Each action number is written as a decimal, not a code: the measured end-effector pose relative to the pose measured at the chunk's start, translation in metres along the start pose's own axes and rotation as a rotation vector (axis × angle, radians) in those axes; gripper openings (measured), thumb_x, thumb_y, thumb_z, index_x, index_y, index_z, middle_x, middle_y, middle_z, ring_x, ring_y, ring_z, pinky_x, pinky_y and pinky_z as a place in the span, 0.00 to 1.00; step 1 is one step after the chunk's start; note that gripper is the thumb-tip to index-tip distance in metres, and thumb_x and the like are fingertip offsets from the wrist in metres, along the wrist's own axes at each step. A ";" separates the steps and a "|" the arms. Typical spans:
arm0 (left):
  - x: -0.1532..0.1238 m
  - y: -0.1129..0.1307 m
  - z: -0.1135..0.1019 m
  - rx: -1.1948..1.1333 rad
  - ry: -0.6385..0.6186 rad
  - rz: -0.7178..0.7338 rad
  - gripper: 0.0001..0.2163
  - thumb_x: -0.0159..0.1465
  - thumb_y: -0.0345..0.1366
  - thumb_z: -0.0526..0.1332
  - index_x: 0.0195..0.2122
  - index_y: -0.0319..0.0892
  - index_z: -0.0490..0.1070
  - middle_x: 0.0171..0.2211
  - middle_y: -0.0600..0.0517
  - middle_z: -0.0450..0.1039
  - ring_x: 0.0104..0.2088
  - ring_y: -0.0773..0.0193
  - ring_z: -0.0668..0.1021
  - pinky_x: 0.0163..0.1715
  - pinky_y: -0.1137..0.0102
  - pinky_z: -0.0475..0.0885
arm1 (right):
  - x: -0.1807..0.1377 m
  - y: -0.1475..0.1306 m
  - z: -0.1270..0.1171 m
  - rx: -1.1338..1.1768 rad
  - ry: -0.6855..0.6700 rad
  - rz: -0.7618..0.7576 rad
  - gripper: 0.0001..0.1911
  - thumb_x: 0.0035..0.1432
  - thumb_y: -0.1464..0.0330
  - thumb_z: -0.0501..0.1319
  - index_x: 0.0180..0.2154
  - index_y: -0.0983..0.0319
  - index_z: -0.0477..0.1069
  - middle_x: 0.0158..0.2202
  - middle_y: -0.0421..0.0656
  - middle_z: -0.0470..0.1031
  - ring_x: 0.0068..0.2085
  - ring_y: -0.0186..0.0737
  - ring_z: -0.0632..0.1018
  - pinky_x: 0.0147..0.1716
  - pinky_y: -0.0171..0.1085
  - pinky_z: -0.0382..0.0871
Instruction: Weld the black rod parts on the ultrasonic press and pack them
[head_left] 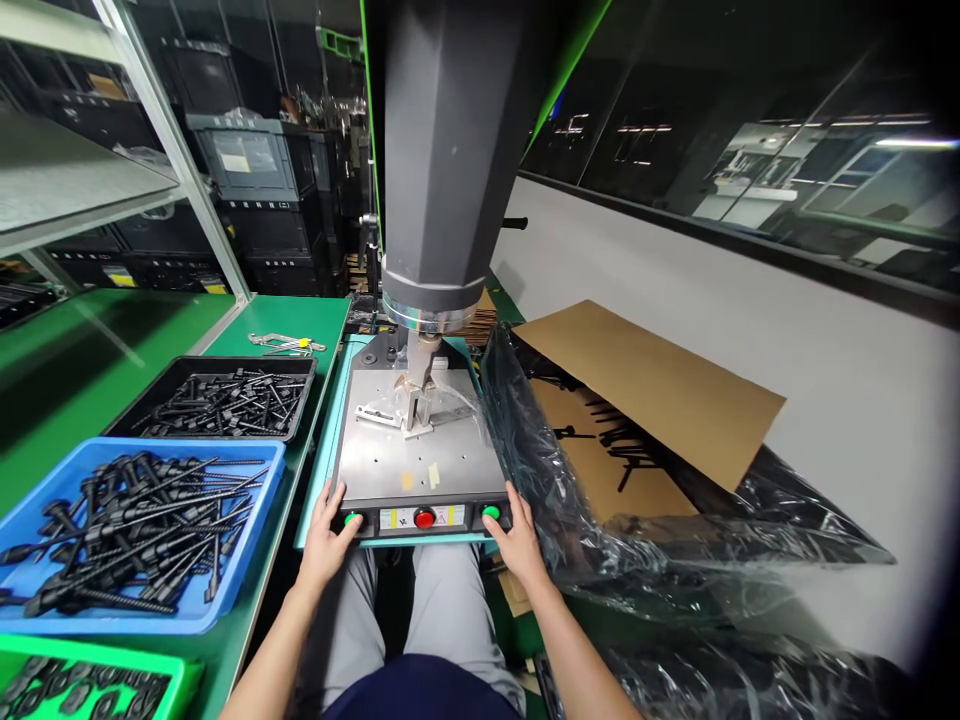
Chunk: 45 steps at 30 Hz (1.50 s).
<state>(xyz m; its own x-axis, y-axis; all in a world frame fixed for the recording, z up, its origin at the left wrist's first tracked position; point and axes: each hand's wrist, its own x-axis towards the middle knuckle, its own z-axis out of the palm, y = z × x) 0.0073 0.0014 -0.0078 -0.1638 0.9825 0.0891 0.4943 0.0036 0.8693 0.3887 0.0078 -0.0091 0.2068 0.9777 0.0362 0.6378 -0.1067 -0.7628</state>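
Observation:
A press machine's grey column stands over a steel base plate, its horn down on a small fixture. My left hand rests on the front left corner, thumb on the left green button. On the front right corner lies my right hand, thumb beside the right green button. Between them sits a red button. Both hands have fingers spread and hold nothing.
A blue bin and a black tray of long black screw-like parts sit on the green bench at left, with a green bin nearer me. At right, a plastic-lined cardboard box holds several black parts. Metal clips lie behind the tray.

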 end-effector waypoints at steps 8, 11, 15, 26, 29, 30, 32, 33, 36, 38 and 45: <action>0.015 0.068 0.000 -0.043 0.331 0.119 0.26 0.63 0.46 0.61 0.62 0.44 0.66 0.55 0.42 0.70 0.56 0.51 0.73 0.58 0.54 0.69 | -0.001 0.000 -0.001 0.016 -0.001 0.003 0.40 0.58 0.53 0.58 0.68 0.57 0.51 0.66 0.51 0.56 0.67 0.52 0.61 0.65 0.49 0.57; 0.037 0.102 0.007 -0.294 0.174 0.078 0.29 0.65 0.46 0.60 0.66 0.45 0.60 0.49 0.43 0.75 0.51 0.55 0.77 0.52 0.58 0.73 | 0.001 -0.001 -0.003 0.034 0.019 0.009 0.39 0.57 0.52 0.58 0.67 0.58 0.55 0.64 0.51 0.60 0.65 0.53 0.64 0.63 0.50 0.59; 0.079 0.131 0.022 -0.526 -0.028 0.048 0.36 0.65 0.46 0.61 0.71 0.46 0.47 0.50 0.43 0.76 0.51 0.59 0.78 0.54 0.61 0.70 | 0.002 -0.022 -0.007 0.025 0.199 -0.046 0.32 0.58 0.52 0.59 0.59 0.61 0.67 0.58 0.54 0.67 0.59 0.55 0.70 0.60 0.53 0.64; 0.155 0.181 0.035 -0.681 -0.066 -0.098 0.31 0.63 0.49 0.62 0.65 0.42 0.60 0.60 0.40 0.68 0.53 0.57 0.77 0.46 0.65 0.75 | 0.044 -0.136 0.042 0.242 -0.128 -0.394 0.19 0.65 0.66 0.54 0.54 0.60 0.73 0.53 0.50 0.75 0.52 0.47 0.77 0.52 0.47 0.74; 0.158 0.189 0.034 -0.710 -0.041 -0.046 0.25 0.63 0.47 0.63 0.58 0.40 0.68 0.60 0.40 0.69 0.55 0.54 0.75 0.49 0.64 0.74 | 0.077 -0.162 0.053 0.168 -0.051 -0.484 0.23 0.66 0.65 0.52 0.59 0.63 0.68 0.63 0.53 0.65 0.63 0.50 0.67 0.63 0.52 0.61; 0.159 0.191 0.034 -0.727 -0.042 -0.024 0.25 0.63 0.47 0.63 0.57 0.40 0.69 0.60 0.41 0.69 0.56 0.54 0.75 0.50 0.63 0.74 | 0.090 -0.170 0.055 0.152 -0.004 -0.494 0.24 0.66 0.64 0.52 0.61 0.64 0.66 0.65 0.53 0.62 0.65 0.51 0.64 0.65 0.53 0.58; 0.162 0.196 0.032 -0.775 -0.051 -0.001 0.25 0.63 0.47 0.63 0.58 0.41 0.69 0.61 0.41 0.68 0.57 0.54 0.75 0.51 0.62 0.74 | 0.115 -0.187 0.058 0.128 0.087 -0.484 0.27 0.66 0.63 0.51 0.64 0.64 0.61 0.67 0.54 0.58 0.67 0.53 0.59 0.66 0.56 0.54; 0.164 0.197 0.031 -0.799 -0.053 0.000 0.25 0.63 0.48 0.63 0.58 0.41 0.68 0.61 0.41 0.68 0.56 0.53 0.75 0.51 0.62 0.74 | 0.127 -0.195 0.059 0.119 0.120 -0.475 0.27 0.66 0.63 0.52 0.64 0.64 0.60 0.67 0.54 0.57 0.68 0.54 0.58 0.66 0.56 0.54; 0.171 0.202 0.028 -0.854 -0.054 -0.011 0.24 0.64 0.47 0.62 0.58 0.40 0.68 0.62 0.40 0.67 0.56 0.53 0.76 0.52 0.60 0.74 | 0.160 -0.215 0.057 0.100 0.107 -0.458 0.24 0.64 0.64 0.55 0.60 0.65 0.66 0.64 0.55 0.62 0.65 0.54 0.62 0.64 0.54 0.57; 0.174 0.204 0.027 -0.867 -0.053 -0.019 0.24 0.64 0.47 0.63 0.58 0.40 0.68 0.62 0.40 0.67 0.56 0.52 0.75 0.52 0.59 0.75 | 0.177 -0.226 0.051 0.087 0.036 -0.452 0.19 0.62 0.66 0.58 0.53 0.64 0.72 0.58 0.53 0.70 0.60 0.52 0.69 0.61 0.51 0.61; 0.174 0.202 0.028 -0.879 -0.025 -0.026 0.24 0.64 0.46 0.63 0.58 0.40 0.68 0.62 0.40 0.67 0.56 0.52 0.75 0.53 0.58 0.74 | 0.181 -0.236 0.023 0.054 0.003 -0.619 0.10 0.60 0.68 0.60 0.43 0.60 0.75 0.48 0.47 0.76 0.53 0.48 0.73 0.57 0.47 0.65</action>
<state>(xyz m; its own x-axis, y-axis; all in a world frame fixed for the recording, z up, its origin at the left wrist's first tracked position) 0.1023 0.1786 0.1697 -0.1420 0.9879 0.0624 -0.3475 -0.1088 0.9314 0.2586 0.2141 0.1621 -0.1867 0.8548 0.4842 0.6016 0.4891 -0.6315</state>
